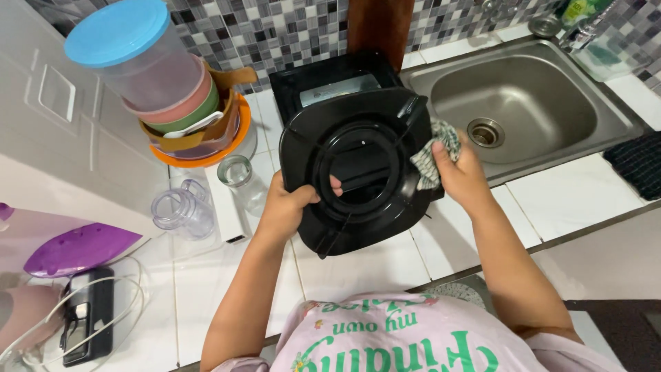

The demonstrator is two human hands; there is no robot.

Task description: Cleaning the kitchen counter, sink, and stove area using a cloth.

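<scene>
Left hand point(286, 207) clamped on the near-left rim of a black blender base point(358, 172), tipped on edge so its round underside opening faces up, thumb over the rim and one fingertip showing through the opening. Right hand point(461, 176) closed around a checked cloth point(432, 162), pressing it against the base's right edge, directly across from the left grip. Beyond the right hand lies a steel sink point(551, 89); left of the left grip stand a clear glass jar point(241, 180), a clear plastic cup point(182, 213) and stacked bowls point(186, 114) on the white tiled counter point(372, 265).
</scene>
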